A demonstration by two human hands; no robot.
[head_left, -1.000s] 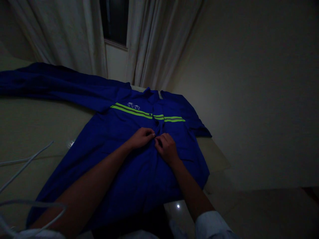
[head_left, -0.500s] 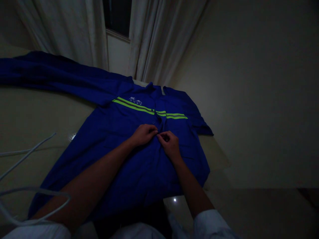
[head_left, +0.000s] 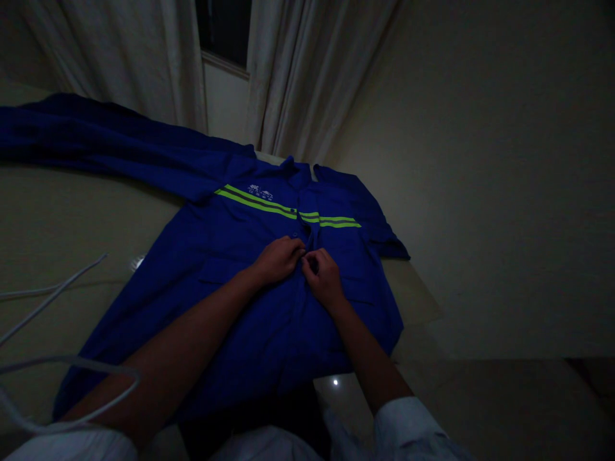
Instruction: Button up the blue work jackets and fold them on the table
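Observation:
A blue work jacket (head_left: 230, 230) with yellow-green reflective stripes and a small white print on the chest lies spread out, front side up. My left hand (head_left: 282, 257) pinches the front placket below the stripes. Close against it, my right hand (head_left: 323, 274) grips the other front edge between thumb and index finger. The fingertips of both hands nearly meet, and they hide whatever small part lies between them. Above my hands the placket gapes, and a button (head_left: 295, 235) shows there.
The jacket rests on a pale table (head_left: 120, 237). A white cord (head_left: 52, 294) loops in from the left, near my left forearm. Behind the table hang light curtains (head_left: 307, 77) beside a dark window (head_left: 223, 29). A plain wall (head_left: 490, 160) stands at the right.
My hands stay at the same spot on the placket, with only slight finger movement; the right fingers have curled a little differently. The whole view has shifted slightly.

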